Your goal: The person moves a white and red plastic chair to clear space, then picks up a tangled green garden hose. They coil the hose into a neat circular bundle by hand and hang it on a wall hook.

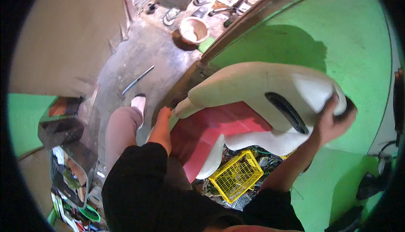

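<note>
A large, pale, smoothly moulded form (231, 83), perhaps a mannequin part, lies across the view before me. It tapers towards the left and has a long black slot (286, 113) in its side. Around its narrow left end my left hand (165, 113) is closed. My right hand (335, 126) grips the broad, rounded right end by a dark edge; some of its fingers are hidden behind. Beneath the form shows a red panel (218, 121). Close to the red panel is a separate-looking pale curved piece (213, 160); whether it joins the form I cannot tell.
A yellow plastic basket (237, 176) rests on tangled clutter below. On the concrete floor lie a metal bar (138, 80), a round basin (193, 30) and several sandals. A filled crate (85, 181) stands at lower left. A green wall (354, 48) borders the right side.
</note>
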